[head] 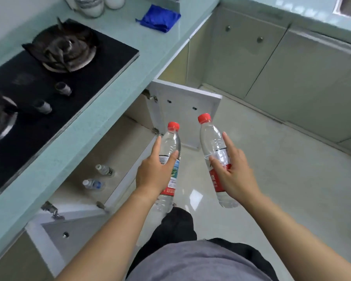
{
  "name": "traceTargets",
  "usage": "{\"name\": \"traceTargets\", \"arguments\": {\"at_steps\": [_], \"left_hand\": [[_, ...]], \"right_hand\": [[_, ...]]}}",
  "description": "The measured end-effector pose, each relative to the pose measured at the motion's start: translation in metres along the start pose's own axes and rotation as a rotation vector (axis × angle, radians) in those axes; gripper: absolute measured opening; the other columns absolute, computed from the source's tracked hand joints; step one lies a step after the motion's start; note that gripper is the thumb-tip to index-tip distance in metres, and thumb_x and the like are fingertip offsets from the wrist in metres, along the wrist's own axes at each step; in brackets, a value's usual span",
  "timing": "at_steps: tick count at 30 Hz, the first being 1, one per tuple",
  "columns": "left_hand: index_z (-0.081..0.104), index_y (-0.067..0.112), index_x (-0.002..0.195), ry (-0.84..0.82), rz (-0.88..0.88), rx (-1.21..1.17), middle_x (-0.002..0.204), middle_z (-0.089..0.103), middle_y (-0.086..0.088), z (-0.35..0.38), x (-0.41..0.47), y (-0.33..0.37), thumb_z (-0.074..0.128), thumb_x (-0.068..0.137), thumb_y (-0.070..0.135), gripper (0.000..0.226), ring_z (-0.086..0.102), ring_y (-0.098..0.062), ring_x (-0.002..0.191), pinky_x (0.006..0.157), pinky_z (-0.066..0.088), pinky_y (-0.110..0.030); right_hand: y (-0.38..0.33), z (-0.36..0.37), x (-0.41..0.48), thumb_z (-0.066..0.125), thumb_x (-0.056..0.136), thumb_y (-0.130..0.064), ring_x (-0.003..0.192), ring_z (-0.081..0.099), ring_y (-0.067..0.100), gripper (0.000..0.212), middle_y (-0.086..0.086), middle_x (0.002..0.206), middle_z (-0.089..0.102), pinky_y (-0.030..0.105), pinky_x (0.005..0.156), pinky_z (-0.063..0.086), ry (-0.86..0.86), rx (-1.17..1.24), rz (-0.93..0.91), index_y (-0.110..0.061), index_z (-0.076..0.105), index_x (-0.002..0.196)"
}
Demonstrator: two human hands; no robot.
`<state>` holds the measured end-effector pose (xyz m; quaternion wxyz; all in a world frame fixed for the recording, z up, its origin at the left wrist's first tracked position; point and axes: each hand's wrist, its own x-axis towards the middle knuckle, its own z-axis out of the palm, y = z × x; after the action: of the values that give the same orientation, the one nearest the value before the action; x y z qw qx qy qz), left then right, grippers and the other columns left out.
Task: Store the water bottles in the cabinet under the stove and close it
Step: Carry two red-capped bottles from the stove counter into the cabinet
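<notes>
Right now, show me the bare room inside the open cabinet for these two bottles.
Bare cabinet floor runs from the two small bottles to the hinges of the far door. A smaller patch lies between them and the near door. Crowded only around those bottles.

Light: bright, even, soft; I see only faint shadows.
Glare: one white patch on the floor [195,196].
Dimmer: cabinet [120,147] interior.
Blur: I note smearing across the stove [65,47] and the far bench [130,23].
Distortion: wide-angle bowing at the edges.

Cabinet [120,142] open, 2 small bottles [103,169] on its floor.
</notes>
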<state>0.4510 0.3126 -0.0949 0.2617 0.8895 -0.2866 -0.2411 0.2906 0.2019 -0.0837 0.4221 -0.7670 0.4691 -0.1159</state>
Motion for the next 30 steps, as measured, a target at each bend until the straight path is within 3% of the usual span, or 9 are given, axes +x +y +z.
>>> {"name": "traceTargets", "arguments": {"at_steps": [8, 12, 16, 18, 21, 24, 27, 30], "left_hand": [[0.017, 0.038, 0.145, 0.13, -0.116, -0.089, 0.136, 0.052, -0.006, -0.034, 0.089, -0.004, 0.044, 0.088, 0.059, 0.066, 0.054, -0.03, 0.117, 0.091, 0.047, -0.04], [0.018, 0.038, 0.145, 0.232, -0.263, -0.108, 0.135, 0.054, -0.006, -0.038, 0.107, -0.017, 0.046, 0.087, 0.058, 0.067, 0.054, -0.029, 0.119, 0.091, 0.045, -0.037], [0.017, 0.04, 0.145, 0.315, -0.486, -0.031, 0.116, 0.063, -0.01, -0.034, 0.116, -0.024, 0.044, 0.087, 0.06, 0.067, 0.058, -0.032, 0.105, 0.075, 0.042, -0.033], [0.015, 0.04, 0.145, 0.317, -0.575, -0.028, 0.092, 0.065, -0.007, -0.027, 0.117, -0.027, 0.042, 0.087, 0.061, 0.068, 0.061, -0.031, 0.093, 0.066, 0.039, -0.031], [0.013, 0.04, 0.146, 0.318, -0.646, -0.017, 0.062, 0.047, 0.005, -0.015, 0.123, -0.035, 0.041, 0.085, 0.064, 0.071, 0.056, -0.025, 0.07, 0.06, 0.036, -0.031], [0.013, 0.039, 0.146, 0.323, -0.678, 0.005, 0.066, 0.049, 0.004, -0.001, 0.132, -0.056, 0.042, 0.085, 0.064, 0.072, 0.048, -0.017, 0.065, 0.059, 0.036, -0.03], [0.012, 0.039, 0.146, 0.306, -0.677, 0.011, 0.071, 0.055, 0.004, 0.016, 0.141, -0.083, 0.041, 0.085, 0.065, 0.072, 0.054, -0.018, 0.066, 0.057, 0.038, -0.03], [0.011, 0.04, 0.146, 0.277, -0.697, 0.016, 0.063, 0.05, 0.004, 0.037, 0.152, -0.118, 0.04, 0.085, 0.065, 0.072, 0.053, -0.019, 0.062, 0.054, 0.035, -0.03]], "right_hand": [[-0.051, 0.017, 0.113, 0.051, 0.089, -0.045, 0.078, 0.047, 0.004, 0.066, -0.001, 0.106, 0.043, 0.027, 0.073, 0.036, -0.16, -0.121, -0.154, -0.049, 0.011, 0.142], [-0.063, 0.038, 0.165, 0.049, 0.088, -0.049, 0.083, 0.053, 0.012, 0.065, -0.001, 0.108, 0.044, 0.03, 0.074, 0.04, -0.335, -0.172, -0.226, -0.052, 0.011, 0.141], [-0.071, 0.056, 0.211, 0.048, 0.088, -0.05, 0.078, 0.056, 0.01, 0.063, -0.002, 0.105, 0.044, 0.03, 0.07, 0.043, -0.558, -0.204, -0.326, -0.054, 0.011, 0.139], [-0.073, 0.063, 0.231, 0.049, 0.088, -0.048, 0.075, 0.056, 0.01, 0.063, -0.001, 0.103, 0.045, 0.03, 0.07, 0.043, -0.644, -0.236, -0.366, -0.052, 0.013, 0.14], [-0.073, 0.084, 0.254, 0.049, 0.088, -0.047, 0.071, 0.055, 0.006, 0.063, -0.002, 0.103, 0.044, 0.026, 0.061, 0.041, -0.735, -0.302, -0.419, -0.051, 0.013, 0.14], [-0.068, 0.112, 0.265, 0.05, 0.088, -0.046, 0.069, 0.057, 0.008, 0.064, -0.001, 0.104, 0.044, 0.028, 0.065, 0.042, -0.777, -0.3, -0.444, -0.051, 0.013, 0.14], [-0.052, 0.143, 0.27, 0.051, 0.089, -0.044, 0.067, 0.057, 0.006, 0.065, -0.001, 0.105, 0.043, 0.026, 0.068, 0.042, -0.805, -0.307, -0.462, -0.046, 0.014, 0.143], [-0.026, 0.179, 0.275, 0.05, 0.088, -0.046, 0.067, 0.056, 0.005, 0.065, 0.0, 0.104, 0.044, 0.029, 0.069, 0.045, -0.81, -0.325, -0.435, -0.049, 0.013, 0.142]]}}
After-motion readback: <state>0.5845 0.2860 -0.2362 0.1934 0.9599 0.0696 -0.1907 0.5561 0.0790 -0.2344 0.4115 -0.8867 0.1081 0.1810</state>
